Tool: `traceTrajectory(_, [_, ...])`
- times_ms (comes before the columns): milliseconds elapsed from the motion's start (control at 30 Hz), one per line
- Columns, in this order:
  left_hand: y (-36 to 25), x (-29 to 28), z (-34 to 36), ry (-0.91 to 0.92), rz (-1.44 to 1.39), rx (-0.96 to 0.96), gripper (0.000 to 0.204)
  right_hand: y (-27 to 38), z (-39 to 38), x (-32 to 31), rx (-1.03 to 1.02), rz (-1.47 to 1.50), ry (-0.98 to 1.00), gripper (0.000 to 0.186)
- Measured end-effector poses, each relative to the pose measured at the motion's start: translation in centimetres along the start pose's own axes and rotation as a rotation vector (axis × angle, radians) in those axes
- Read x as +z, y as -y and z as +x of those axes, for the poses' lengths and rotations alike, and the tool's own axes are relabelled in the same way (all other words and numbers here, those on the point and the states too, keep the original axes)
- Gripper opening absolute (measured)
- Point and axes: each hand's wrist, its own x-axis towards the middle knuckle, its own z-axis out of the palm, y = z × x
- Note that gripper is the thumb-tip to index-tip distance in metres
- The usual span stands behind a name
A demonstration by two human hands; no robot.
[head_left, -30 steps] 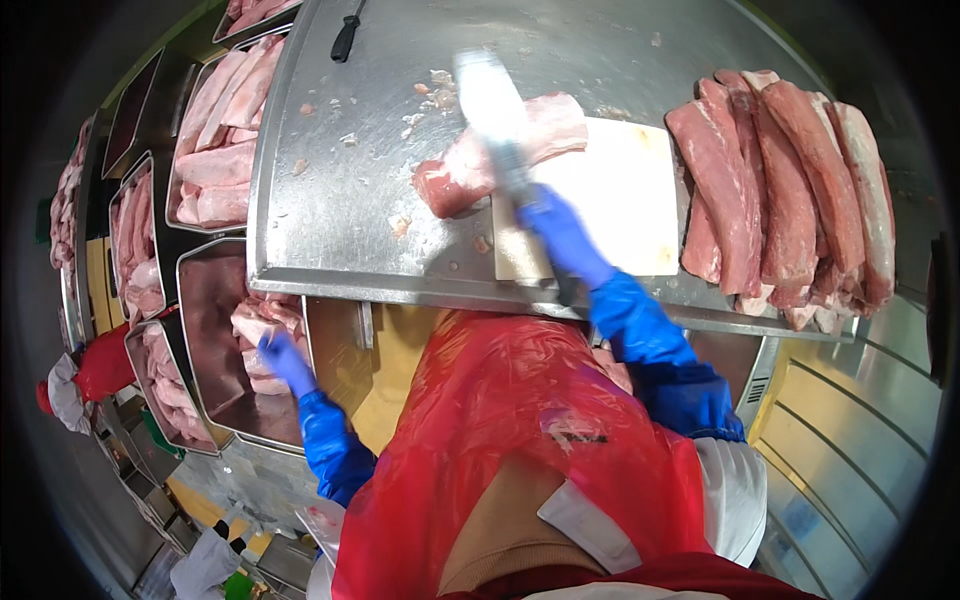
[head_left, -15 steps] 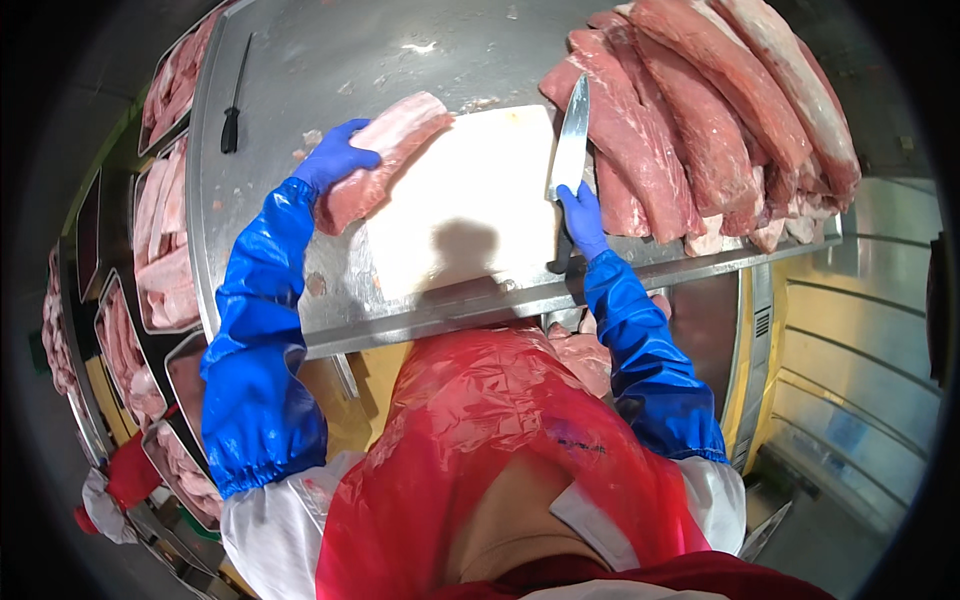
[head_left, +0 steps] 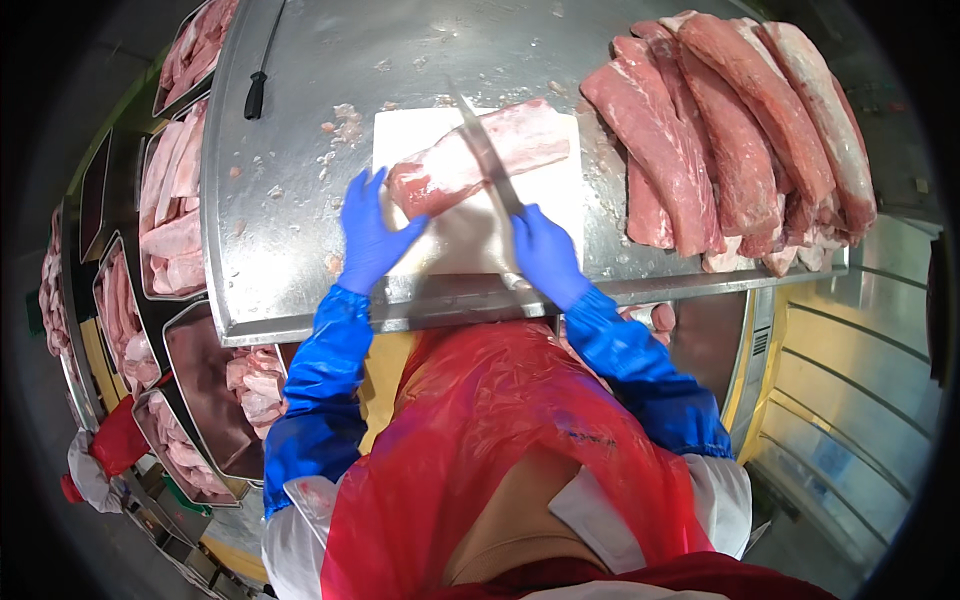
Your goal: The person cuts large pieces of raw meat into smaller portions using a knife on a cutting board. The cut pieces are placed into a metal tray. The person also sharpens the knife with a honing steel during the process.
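Note:
A pale pink piece of meat point(head_left: 530, 145) lies across the white cutting board point(head_left: 550, 215) on the steel table. My right hand point(head_left: 550, 258), in a blue glove, is closed on a knife point(head_left: 484, 155); its blade, blurred by motion, crosses over the middle of the meat and points away from me. From here I cannot tell whether the edge touches the meat. At the meat's left end is my gloved left hand point(head_left: 372, 235), fingers and thumb spread, holding nothing; the thumb comes close to the meat's lower edge.
Long slabs of meat point(head_left: 735, 150) are piled at the table's right. A dark-handled sharpening steel point(head_left: 257, 95) lies at the far left. Meat-filled trays point(head_left: 172, 255) stand beyond the left edge. Small scraps point(head_left: 345, 125) dot the steel tabletop point(head_left: 280, 270). Another person point(head_left: 105, 455) shows at lower left.
The meat has moved from the board's left side onto it. My left hand has let it go and opened. My right hand has brought the knife left, over the meat.

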Motion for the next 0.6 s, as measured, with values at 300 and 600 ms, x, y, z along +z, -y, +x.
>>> traceTrajectory(300, [0.3, 4.4, 3.5, 0.037, -0.199, 0.091, 0.052, 4.6, -1.6, -0.5, 0.063, -0.295, 0.349, 0.025])
traceTrajectory(600, [-0.6, 4.7, 4.6, 0.170, -0.057, 0.215, 0.049, 4.7, 9.5, 4.6, -0.026, -0.159, 0.296, 0.034])
